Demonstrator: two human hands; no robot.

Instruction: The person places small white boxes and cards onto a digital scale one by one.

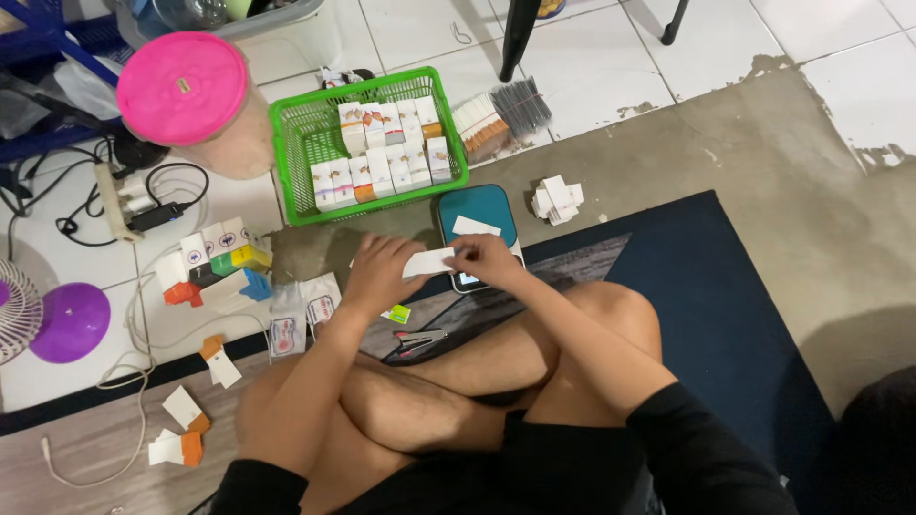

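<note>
The left hand [374,274] covers one end of the white paper strip [428,261], and the right hand [484,258] hides part of the teal scale [477,207] (its display is not readable). The prints on the small boxes [382,155] in the green basket [291,153] are too small to tell. The white fan [14,310] is cut off by the left edge.

Left hand [377,272] and right hand [487,257] close together above crossed legs, fingers pinching.

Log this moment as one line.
left hand + right hand: hold white carton flat | behind: green basket of small boxes | teal scale under
</note>
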